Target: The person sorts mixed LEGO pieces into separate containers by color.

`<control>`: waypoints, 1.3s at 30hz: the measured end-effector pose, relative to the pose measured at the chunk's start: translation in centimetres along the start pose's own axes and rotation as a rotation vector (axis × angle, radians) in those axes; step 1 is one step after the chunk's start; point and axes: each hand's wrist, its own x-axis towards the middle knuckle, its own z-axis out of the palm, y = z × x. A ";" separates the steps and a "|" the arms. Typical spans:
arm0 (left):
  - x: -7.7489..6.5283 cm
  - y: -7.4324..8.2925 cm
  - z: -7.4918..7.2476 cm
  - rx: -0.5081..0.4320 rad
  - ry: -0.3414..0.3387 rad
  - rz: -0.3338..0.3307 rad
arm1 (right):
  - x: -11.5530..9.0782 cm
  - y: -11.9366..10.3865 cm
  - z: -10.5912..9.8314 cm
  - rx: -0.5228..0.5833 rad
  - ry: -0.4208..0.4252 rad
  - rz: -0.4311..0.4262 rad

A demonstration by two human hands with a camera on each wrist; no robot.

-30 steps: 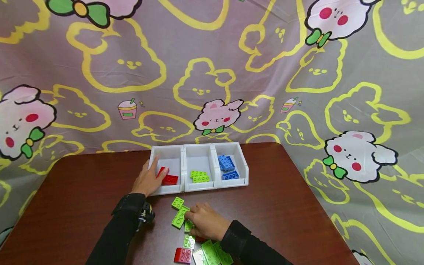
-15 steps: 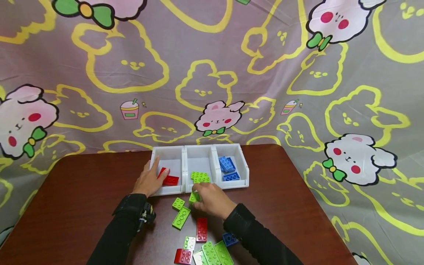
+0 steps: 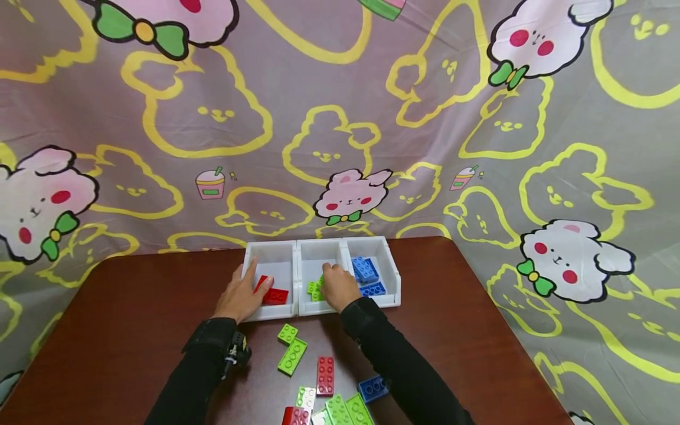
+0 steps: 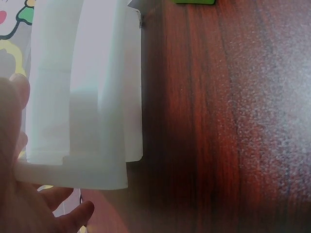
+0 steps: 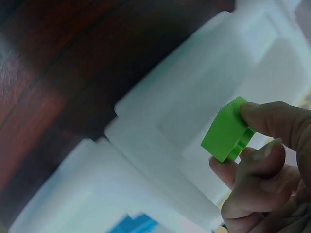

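Observation:
My left hand [image 3: 239,298] holds the near left corner of the white left bin [image 3: 274,260], its thumb over the inner side and its fingers outside, as the left wrist view shows. Red bricks [image 3: 275,296] lie in that bin by the thumb. With thumb and fingertips, my right hand [image 3: 340,288] pinches a small green toy brick [image 5: 226,128] over the white middle bin [image 3: 320,252]. Other green bricks [image 3: 313,290] sit inside this bin, partly covered by the right hand in the head view.
Blue bricks [image 3: 365,269] lie in the right bin [image 3: 392,277]. On the table [image 3: 138,330], nearer the body, are two loose green bricks [image 3: 292,356], a red brick [image 3: 325,375], a dark blue brick [image 3: 373,388] and several more. A patterned cloth [image 3: 297,71] hangs behind.
My right hand has picked a green brick up from among the table bricks and carried it forward into the middle bin. The left hand keeps its place on the left bin.

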 end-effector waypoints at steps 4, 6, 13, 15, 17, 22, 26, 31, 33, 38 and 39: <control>-0.1 0.1 0.3 0.002 -0.008 -0.009 | 0.2 0.2 1.0 -0.032 -0.024 0.040; 0.0 0.1 0.4 0.000 -0.009 -0.011 | 0.3 0.3 1.3 -0.032 -0.022 0.046; 0.4 0.2 0.5 -0.009 -0.004 0.003 | -0.3 0.5 1.3 0.009 0.066 0.024; 0.5 0.3 0.5 -0.006 0.000 0.009 | -0.7 0.6 1.0 0.042 0.082 0.009; 0.5 0.3 0.4 -0.007 0.002 0.013 | -1.2 0.7 0.6 0.075 0.082 -0.013; 0.7 0.5 0.1 0.004 0.019 0.029 | -2.8 0.6 -0.6 0.145 -0.019 -0.167; 0.8 0.5 0.0 0.022 0.031 0.039 | -4.7 -0.1 -0.8 0.169 -0.189 -0.382; 0.6 0.4 0.1 0.014 0.027 0.040 | -6.9 -1.7 -0.2 0.071 -0.363 -0.603; 0.4 0.4 0.1 0.010 0.027 0.044 | -7.5 -2.5 0.1 0.017 -0.407 -0.668; 0.1 0.0 0.3 0.008 0.038 0.053 | -8.1 -3.9 0.7 -0.085 -0.438 -0.752; 0.1 -0.1 0.4 0.007 0.038 0.051 | -8.2 -4.0 0.8 -0.102 -0.433 -0.757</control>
